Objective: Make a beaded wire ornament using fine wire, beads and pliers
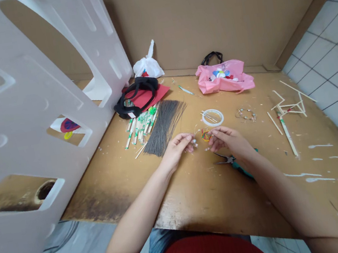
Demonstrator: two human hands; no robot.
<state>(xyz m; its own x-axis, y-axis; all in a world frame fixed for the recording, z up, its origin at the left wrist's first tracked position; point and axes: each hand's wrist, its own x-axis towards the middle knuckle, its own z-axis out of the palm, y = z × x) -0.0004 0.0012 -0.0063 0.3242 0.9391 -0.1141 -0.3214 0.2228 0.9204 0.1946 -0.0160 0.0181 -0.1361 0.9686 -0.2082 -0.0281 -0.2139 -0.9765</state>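
My left hand (177, 148) is closed in a pinch on a thin beaded strand (195, 142), whose small pieces look clear or whitish. Opposite it, my right hand (227, 139) also pinches with thumb and forefinger; what lies between those fingertips is too small to make out. Thin red, yellow and green loops (205, 135) show right beside the right fingertips, and I cannot tell if they are held or lie on the table. Pliers (224, 159) with teal handles rest partly under my right wrist. Beyond the hands lies a white ring (221, 116) with thin pale sticks or needles in it.
Dark wires (163, 129) and green-and-white wrapped sticks (137, 129) lie left, by a black headset-like strap (119, 110) and red sheet (163, 89). A pink bag (241, 76) and white bag (153, 67) stand behind. Right are a beaded loop (246, 115) and stick frame (291, 108).
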